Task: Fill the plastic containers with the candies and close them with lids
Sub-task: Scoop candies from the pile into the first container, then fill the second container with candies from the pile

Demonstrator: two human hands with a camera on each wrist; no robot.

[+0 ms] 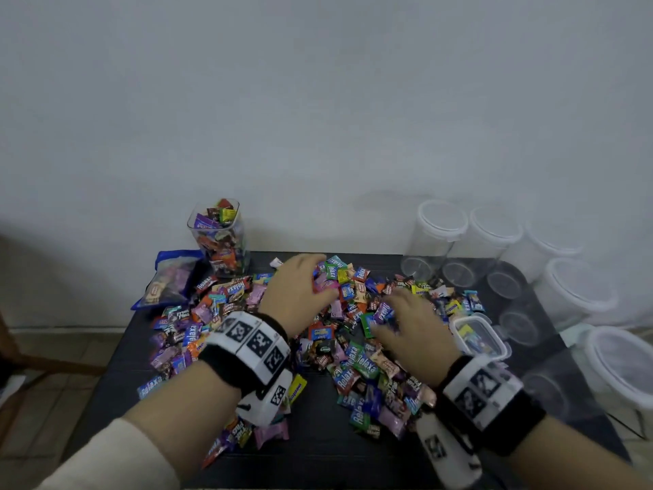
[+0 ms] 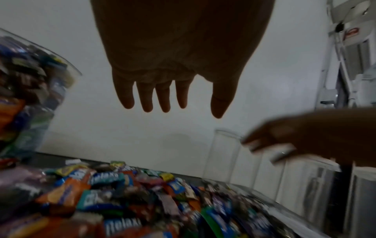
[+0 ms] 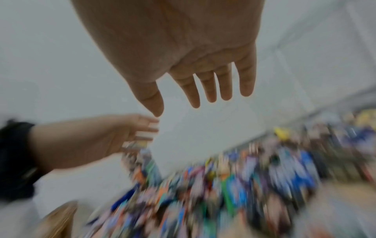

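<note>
The dark table (image 1: 318,450) carries a wide heap of wrapped candies (image 1: 357,362), so most of the work looks undone. Along the right, round lidded containers (image 1: 441,224) stand empty. One square jar (image 1: 219,238) at the back left is full but lidless; a small box (image 1: 477,335) holds a few. Left hand (image 1: 295,291) and right hand (image 1: 415,330) hover spread-fingered over the heap, grasping nothing.

Head view looks steeply down on the table (image 1: 318,450) from above. Both wrist views look forward, low and close; all share the candies (image 1: 353,362).
</note>
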